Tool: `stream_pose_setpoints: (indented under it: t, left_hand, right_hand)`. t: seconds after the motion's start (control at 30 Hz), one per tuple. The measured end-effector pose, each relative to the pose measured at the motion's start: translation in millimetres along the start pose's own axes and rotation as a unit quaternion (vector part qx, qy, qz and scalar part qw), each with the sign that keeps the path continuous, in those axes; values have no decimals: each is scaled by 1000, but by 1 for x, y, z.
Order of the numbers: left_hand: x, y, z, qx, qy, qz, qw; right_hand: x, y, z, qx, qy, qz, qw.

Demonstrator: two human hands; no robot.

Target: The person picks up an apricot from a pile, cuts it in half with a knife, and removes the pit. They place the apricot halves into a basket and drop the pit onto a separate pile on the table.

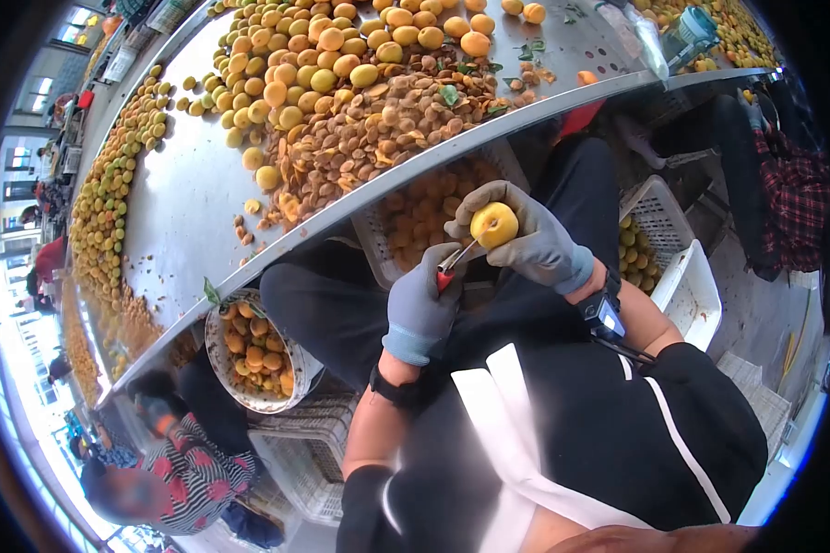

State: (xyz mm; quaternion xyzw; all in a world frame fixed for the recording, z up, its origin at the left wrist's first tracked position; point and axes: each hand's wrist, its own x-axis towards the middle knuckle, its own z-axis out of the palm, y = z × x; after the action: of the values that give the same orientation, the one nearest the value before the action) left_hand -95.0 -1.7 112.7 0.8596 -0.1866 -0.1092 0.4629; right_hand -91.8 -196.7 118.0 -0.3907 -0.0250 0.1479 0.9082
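My left hand (424, 304), in a grey glove, is closed around a small red-handled knife (445, 278). Its thin metal blade points up at a yellow apricot (494, 225), and the tip is right by the fruit's lower edge. The apricot sits in the fingers of my gloved right hand (539, 244), which are curled around it. Both hands are over my lap, in front of the metal table's edge. Below and behind them stands a crate (375, 241) of orange apricot pieces (424, 207), partly hidden by my hands.
On the metal table (189, 189) lie heaped apricots (323, 55) and a pile of brown pits (378, 129). A white bucket (295, 392) of apricots stands at left, a white crate (692, 295) at right. People sit nearby, one in striped sleeves (207, 461).
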Motion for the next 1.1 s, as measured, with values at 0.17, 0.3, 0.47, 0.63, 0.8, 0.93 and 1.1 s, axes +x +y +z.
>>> stream_pose_setpoints:
  t: [0.17, 0.3, 0.47, 0.63, 0.8, 0.93, 1.1]
  left_hand:
    - [-12, 8, 2, 57, 36, 19, 998]
    - [-15, 6, 9, 76, 33, 15, 996]
    - [-11, 4, 9, 74, 12, -8, 997]
    - [-9, -3, 7, 87, -6, -19, 996]
    - [-11, 5, 8, 73, -6, -17, 997]
    - [-5, -1, 2, 130, -31, -42, 990]
    - [-4, 0, 10, 107, -40, -56, 992]
  right_hand:
    - [-5, 7, 7, -7, -49, -46, 998]
    - [-8, 12, 18, 56, -30, -79, 995]
    - [-7, 5, 29, 94, -11, -23, 995]
    - [-4, -1, 17, -216, 64, 39, 974]
    - [-7, 13, 17, 16, 62, 27, 998]
    - [-7, 12, 9, -87, 50, 32, 994]
    - [-11, 13, 4, -50, 65, 28, 996]
